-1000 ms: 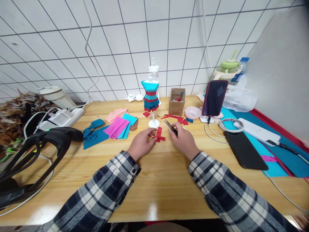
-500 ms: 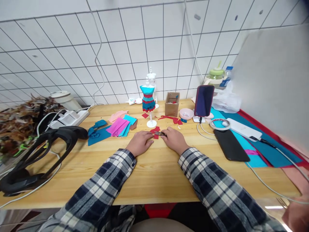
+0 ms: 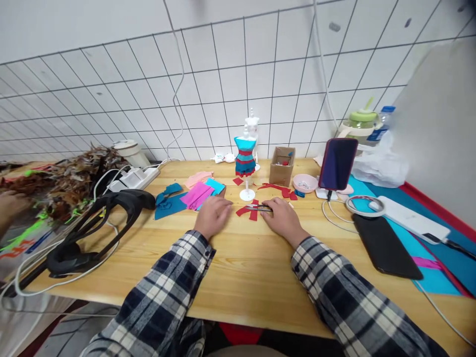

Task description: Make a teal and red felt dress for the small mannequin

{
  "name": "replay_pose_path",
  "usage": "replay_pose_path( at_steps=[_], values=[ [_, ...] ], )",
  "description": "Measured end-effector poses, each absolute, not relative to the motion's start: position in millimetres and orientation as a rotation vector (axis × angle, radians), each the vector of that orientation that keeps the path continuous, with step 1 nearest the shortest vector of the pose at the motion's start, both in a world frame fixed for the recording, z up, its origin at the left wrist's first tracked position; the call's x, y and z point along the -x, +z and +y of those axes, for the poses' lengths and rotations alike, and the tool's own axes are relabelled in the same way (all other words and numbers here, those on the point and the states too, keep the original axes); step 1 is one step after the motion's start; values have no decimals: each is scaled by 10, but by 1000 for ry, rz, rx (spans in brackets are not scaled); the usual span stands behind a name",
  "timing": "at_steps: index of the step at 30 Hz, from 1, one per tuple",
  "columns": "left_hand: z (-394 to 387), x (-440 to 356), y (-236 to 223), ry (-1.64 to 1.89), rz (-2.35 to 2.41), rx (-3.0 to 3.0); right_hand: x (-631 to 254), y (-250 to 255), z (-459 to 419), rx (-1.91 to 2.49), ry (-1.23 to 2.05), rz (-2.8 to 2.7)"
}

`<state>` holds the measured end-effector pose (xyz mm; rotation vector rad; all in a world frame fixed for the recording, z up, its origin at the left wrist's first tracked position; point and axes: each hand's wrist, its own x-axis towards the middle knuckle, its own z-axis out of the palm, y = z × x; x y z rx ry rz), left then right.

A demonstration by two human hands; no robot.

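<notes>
My right hand (image 3: 284,219) is closed around small snips (image 3: 260,208), their pointed blades turned left over red paper or cloth scraps (image 3: 253,215) on the table. My left hand (image 3: 213,216) rests palm down on the wood, fingers a little apart, and I see nothing in it. Just beyond it lie magenta (image 3: 198,195) and light blue (image 3: 216,186) pieces, with a dark teal sheet (image 3: 169,207) to the left. Behind the red scraps stands a small white dress form (image 3: 247,195) wearing a layered dress (image 3: 245,157) in turquoise, teal and red.
A cardboard box (image 3: 281,172), pink bowl (image 3: 305,183) and propped phone (image 3: 337,164) stand at the back right. A black phone (image 3: 386,246), tape roll (image 3: 365,206) and white power bank (image 3: 414,219) lie right. A black headset (image 3: 100,228) sits left; another person's hand (image 3: 14,210) shows at the far left.
My left hand has drawn away to the left from the red scraps. The snips stay in my right hand over them. The view has turned left, bringing another person's hand in.
</notes>
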<state>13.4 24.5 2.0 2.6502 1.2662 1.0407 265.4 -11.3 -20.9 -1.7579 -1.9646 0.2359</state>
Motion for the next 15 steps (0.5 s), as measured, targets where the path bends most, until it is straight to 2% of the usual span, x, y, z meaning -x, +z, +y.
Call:
replay_pose_path(
  at_steps=[2,4,7,9,15],
  values=[
    [341,102,74,1203,1516,-2537,-2684,-215,-127,1722,260,-1948],
    [425,396,134,1199,1653,-2504,-2701,-217,-133,1693,269,-1919],
    [519,874,217,757,1488,-2626,-2715,-223,-123,1650,295,-1883],
    [562,1139,247,590,1496,-2625,-2721,-228,-113,1625,309,-1868],
    [630,1222,135,436,1460,-2647,-2720,-253,-100,1609,323,-1865]
  ],
)
